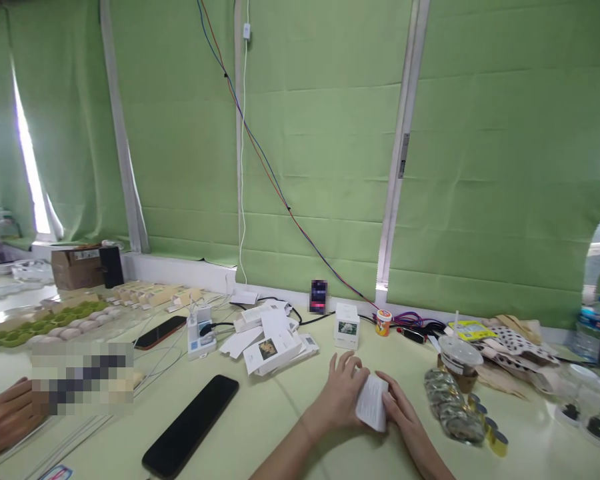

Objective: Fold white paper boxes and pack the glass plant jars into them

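Between my hands is a small white box (373, 404) with lines of fine print on the side facing me. My left hand (339, 395) grips it from the left, fingers bent over its far edge. From the right, my right hand (403, 408) closes on it, thumb along the near side. Just beyond my hands, a white box (347, 327) with a flower picture stands upright. To the left lies a loose pile of flat white cartons (275, 343), one with a flower print.
A black phone (191, 427) lies left of my forearm, near a power strip (200, 337) and cables. Clear-wrapped packs (453, 407), gold-coloured caps (499, 442) and a lidded cup (460, 357) stand on the right. Another person's hand (7, 413) rests at far left, by egg-shaped items (83, 325).
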### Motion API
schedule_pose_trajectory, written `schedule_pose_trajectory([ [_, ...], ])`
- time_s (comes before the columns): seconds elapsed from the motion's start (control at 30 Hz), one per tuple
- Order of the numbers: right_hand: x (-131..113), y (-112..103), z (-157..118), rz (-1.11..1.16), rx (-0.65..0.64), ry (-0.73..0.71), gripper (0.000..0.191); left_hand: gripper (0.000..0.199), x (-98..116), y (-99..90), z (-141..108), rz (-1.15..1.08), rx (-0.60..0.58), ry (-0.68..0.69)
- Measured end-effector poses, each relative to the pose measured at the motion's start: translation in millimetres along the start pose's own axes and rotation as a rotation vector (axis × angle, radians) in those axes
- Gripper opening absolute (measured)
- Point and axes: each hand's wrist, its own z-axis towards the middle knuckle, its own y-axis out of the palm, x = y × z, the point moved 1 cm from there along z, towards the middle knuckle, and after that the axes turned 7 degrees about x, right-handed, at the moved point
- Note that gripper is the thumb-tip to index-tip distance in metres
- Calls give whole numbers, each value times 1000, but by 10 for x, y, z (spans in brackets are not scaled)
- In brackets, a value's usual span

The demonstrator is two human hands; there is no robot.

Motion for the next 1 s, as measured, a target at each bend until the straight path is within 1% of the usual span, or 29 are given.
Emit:
schedule_pose_trajectory([
  [0.1, 24, 13, -23, -80, -109, -41, 68, 79, 36, 27, -22, 92, -41, 4],
  [0.17, 61, 40, -35, -131, -116, -17, 75, 79, 42, 52, -16, 102, -65, -11],
  [0.23, 104, 72, -38, -175, -72, -14, 76, 79, 38, 74, -6, 98, -78, -23],
  [0.37, 167, 66, -15, -184, 32, -104, 72, 81, 19, 96, -8, 56, -92, -43],
  [0.5, 167, -41, 17, -173, 78, -138, 71, 84, -2, 101, -23, -31, -40, -127],
  [0.6, 99, -85, 32, -155, 158, -98, 67, 92, -28, 112, -22, -160, 24, -214],
  [0.67, 17, -98, 43, -171, 246, -105, 67, 96, -63, 125, -19, -241, 70, -267],
  [0.7, -31, -114, 49, -192, 322, -158, 67, 97, -87, 131, -18, -268, 93, -292],
  [0.8, -154, -229, 55, -240, 651, -465, 65, 98, -163, 145, -23, -284, 145, -348],
  [0.83, -168, -276, 50, -258, 722, -556, 64, 98, -180, 148, -26, -275, 156, -359],
  [0.87, -166, -317, 44, -301, 749, -629, 61, 97, -189, 149, -28, -261, 163, -366],
  [0.9, -151, -342, 34, -368, 721, -693, 55, 95, -189, 151, -30, -239, 168, -365],
  [0.93, -124, -344, 23, -450, 631, -751, 46, 92, -179, 153, -32, -209, 171, -354],
  [1.0, -53, -277, -3, -585, 359, -807, 30, 86, -138, 161, -33, -125, 170, -304],
])
